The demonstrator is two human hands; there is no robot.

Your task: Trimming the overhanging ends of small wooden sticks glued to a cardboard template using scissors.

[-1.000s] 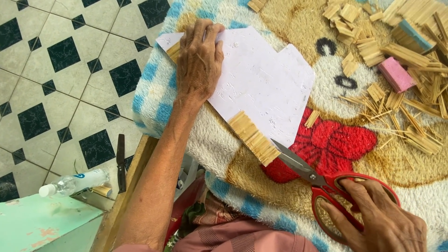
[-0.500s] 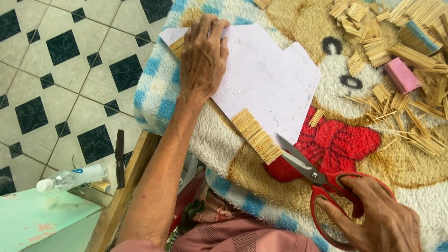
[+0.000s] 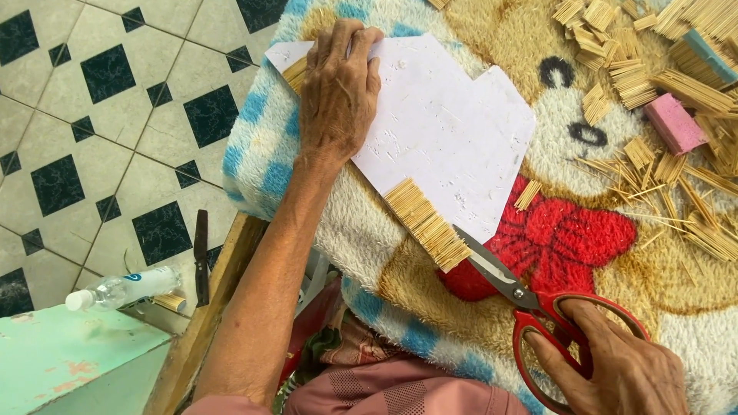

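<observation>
Head view: right hand (image 3: 615,369) grips scissors (image 3: 530,307), left hand (image 3: 338,92) lies flat on paper (image 3: 446,131); a crooked snip could spoil the sticks (image 3: 427,223).

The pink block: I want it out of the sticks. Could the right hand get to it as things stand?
Probably not at once. The right hand has its fingers through the red scissors, whose blades sit at the paper. The pink block lies in the open among loose sticks, nothing covering it.

Stick piles (image 3: 676,84) and pink block (image 3: 674,123) crowd right of blanket (image 3: 361,230); open room over red bow (image 3: 573,238).
</observation>
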